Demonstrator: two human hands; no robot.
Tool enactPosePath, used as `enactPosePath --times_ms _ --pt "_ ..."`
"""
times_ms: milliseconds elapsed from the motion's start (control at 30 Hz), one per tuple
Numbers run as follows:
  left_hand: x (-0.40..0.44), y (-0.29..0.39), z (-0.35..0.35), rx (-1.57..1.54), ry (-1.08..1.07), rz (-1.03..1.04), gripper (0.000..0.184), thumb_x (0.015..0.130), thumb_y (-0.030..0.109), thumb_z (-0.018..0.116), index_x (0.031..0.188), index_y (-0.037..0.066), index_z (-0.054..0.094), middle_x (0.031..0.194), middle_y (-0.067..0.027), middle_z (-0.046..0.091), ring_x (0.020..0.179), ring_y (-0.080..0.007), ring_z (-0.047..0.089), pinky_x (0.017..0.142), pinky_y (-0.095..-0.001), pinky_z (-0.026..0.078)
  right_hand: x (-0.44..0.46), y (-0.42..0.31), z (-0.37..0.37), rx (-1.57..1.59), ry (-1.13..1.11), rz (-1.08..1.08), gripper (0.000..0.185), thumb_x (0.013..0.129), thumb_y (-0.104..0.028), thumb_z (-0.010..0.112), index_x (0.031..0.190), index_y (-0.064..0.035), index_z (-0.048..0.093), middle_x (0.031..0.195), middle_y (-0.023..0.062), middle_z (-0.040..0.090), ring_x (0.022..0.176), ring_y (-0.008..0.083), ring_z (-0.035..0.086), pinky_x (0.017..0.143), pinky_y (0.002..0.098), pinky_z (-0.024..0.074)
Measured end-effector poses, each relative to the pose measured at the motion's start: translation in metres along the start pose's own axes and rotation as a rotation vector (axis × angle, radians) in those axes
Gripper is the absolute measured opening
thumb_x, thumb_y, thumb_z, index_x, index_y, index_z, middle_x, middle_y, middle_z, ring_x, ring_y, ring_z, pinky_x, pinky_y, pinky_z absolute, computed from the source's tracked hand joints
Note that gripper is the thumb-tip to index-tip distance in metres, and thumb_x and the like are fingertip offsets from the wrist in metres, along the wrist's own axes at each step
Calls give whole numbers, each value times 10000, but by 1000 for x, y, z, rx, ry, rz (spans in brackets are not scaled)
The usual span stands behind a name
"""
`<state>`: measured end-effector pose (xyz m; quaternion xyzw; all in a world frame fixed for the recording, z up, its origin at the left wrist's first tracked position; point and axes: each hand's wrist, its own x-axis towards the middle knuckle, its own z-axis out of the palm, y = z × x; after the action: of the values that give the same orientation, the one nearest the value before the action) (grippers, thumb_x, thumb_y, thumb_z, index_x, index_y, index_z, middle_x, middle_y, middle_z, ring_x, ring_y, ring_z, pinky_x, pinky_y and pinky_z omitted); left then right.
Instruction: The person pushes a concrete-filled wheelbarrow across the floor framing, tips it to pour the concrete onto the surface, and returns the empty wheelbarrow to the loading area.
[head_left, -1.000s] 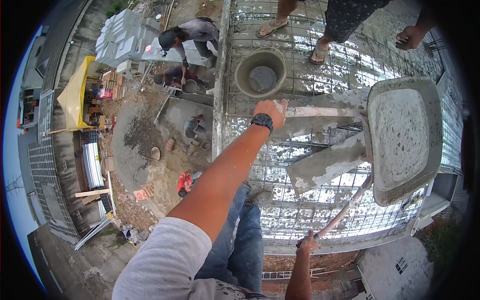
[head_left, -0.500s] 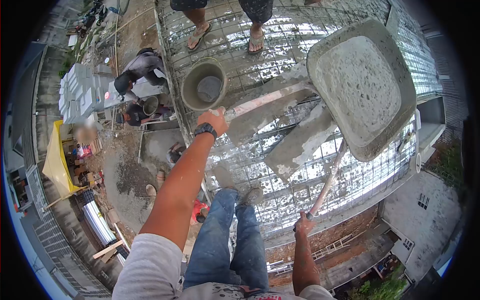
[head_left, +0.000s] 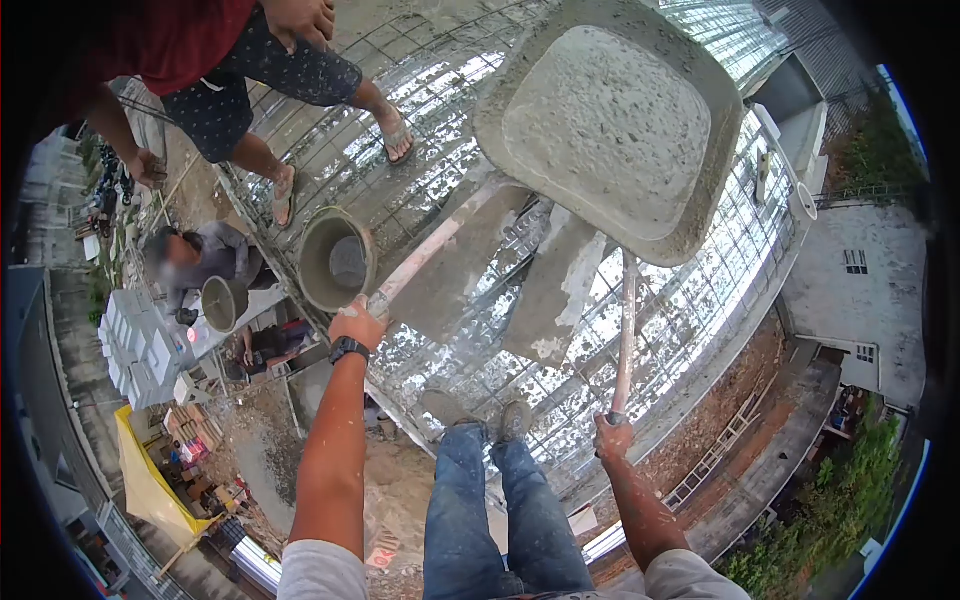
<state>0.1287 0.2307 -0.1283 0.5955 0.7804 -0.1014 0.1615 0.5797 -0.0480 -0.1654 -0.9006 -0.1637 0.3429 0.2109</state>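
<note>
A wheelbarrow (head_left: 492,120) caked in grey cement stands ahead of me, its tray holding wet concrete (head_left: 610,130). My left hand (head_left: 358,325), with a dark watch at the wrist, is closed round the end of the left handle (head_left: 435,245). The right handle (head_left: 627,335) ends in the closed grip of my right hand (head_left: 613,437). Just beyond my left hand is a cement-stained bucket (head_left: 312,275) with some grey material at its bottom. Between the handles, cement-covered boards (head_left: 555,295) lie over the steel mesh (head_left: 440,375).
A person in dark shorts (head_left: 215,115) and sandals stands on the mesh at upper left. Below the slab edge, another person (head_left: 215,250) is beside a second bucket (head_left: 224,303). Stacked pale blocks (head_left: 135,345) and a yellow tarp (head_left: 145,480) lie farther down. A ladder (head_left: 715,455) lies at lower right.
My view has turned, so the wheelbarrow and near bucket sit farther left. More of the person in shorts shows. Both my hands keep their hold on the handles.
</note>
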Motion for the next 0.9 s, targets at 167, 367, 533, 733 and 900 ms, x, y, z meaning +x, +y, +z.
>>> enactPosePath --times_ms 167,367,533,733,900 --pt "3 -2 8 34 47 -2 541 716 485 673 1109 124 582 919 -179 666 869 -361 643 762 -458 518 -3 -4 -4 -29 -35 -13 316 731 -190 762 831 17 546 682 60 553 588 166 489 570 352 427" --pt "1 4 -4 30 3 1 539 737 476 661 1130 121 562 977 -175 650 914 -354 632 790 -452 509 -8 -10 -7 69 -40 -34 321 732 -216 777 801 3 552 680 48 559 595 155 491 562 342 422" --pt "0 3 -5 29 -47 10 593 733 470 669 1196 126 531 1007 -187 650 925 -368 629 800 -453 504 -10 -12 -10 73 -28 -90 351 728 -244 781 816 6 551 695 56 561 621 154 497 593 350 432" --pt "8 -4 7 33 -34 66 581 735 442 674 1197 128 515 1007 -183 641 917 -372 623 793 -456 504 6 18 1 123 -60 -123 293 767 -212 761 811 -29 536 629 10 535 482 108 469 431 308 382" --pt "7 -10 16 57 0 44 552 726 430 682 1158 125 522 981 -174 644 908 -370 624 783 -463 505 17 52 10 171 -138 18 490 739 -326 767 997 13 525 783 89 569 662 195 545 600 351 433"
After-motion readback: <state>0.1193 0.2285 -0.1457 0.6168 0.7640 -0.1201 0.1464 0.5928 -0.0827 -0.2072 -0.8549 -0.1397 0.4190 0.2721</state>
